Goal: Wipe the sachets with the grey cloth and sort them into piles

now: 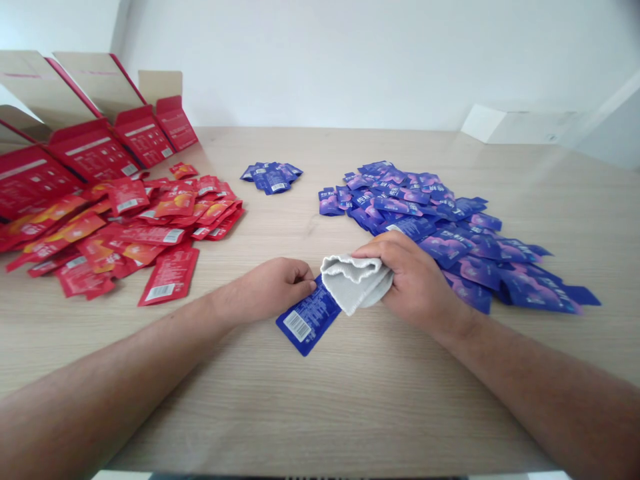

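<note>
A blue packet [313,317] with a white barcode label lies slantwise near the middle of the table. My left hand [277,287] pinches its upper left edge between thumb and fingers. Wrapped round a folded white cloth [357,283], my right hand [415,280] holds it over the packet's upper right end, which the cloth hides. Just beyond my right hand spreads a large heap of blue and purple packets [400,200].
Red and orange packets [170,233] are piled at the left, before open red boxes [95,150]. A small group of blue packets [273,177] lies at the centre back. A white box [520,127] stands at the back right by the wall.
</note>
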Action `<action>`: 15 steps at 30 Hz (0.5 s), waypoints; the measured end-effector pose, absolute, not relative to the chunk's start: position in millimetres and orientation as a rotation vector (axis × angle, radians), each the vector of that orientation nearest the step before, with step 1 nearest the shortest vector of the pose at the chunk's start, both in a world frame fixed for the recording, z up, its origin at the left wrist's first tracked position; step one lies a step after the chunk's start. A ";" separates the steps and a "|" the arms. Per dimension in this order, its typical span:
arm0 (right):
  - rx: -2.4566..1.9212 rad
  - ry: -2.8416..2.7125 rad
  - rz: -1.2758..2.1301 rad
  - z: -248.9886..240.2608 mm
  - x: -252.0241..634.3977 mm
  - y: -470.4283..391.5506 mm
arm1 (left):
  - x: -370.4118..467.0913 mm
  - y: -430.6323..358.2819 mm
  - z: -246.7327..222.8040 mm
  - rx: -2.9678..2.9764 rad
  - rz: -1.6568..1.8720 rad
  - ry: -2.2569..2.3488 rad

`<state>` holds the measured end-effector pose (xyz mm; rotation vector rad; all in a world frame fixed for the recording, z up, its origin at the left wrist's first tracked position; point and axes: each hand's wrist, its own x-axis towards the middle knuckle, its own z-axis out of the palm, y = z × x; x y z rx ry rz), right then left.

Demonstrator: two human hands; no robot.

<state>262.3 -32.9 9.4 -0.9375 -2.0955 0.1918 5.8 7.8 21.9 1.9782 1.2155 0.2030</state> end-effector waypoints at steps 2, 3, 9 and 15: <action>-0.917 -2.107 0.212 7.8 261.2 -33.5 | 8.1 6.3 21.1 1.936 0.173 1.195; -0.915 -2.120 0.221 6.0 259.8 -33.9 | 9.0 5.5 19.7 1.908 0.152 1.188; -0.923 -2.372 0.233 -8.9 232.7 -46.1 | 10.4 4.3 6.3 1.827 0.148 1.172; -0.739 -2.524 0.263 -6.0 223.9 -58.1 | 10.4 5.3 2.5 1.845 0.159 1.161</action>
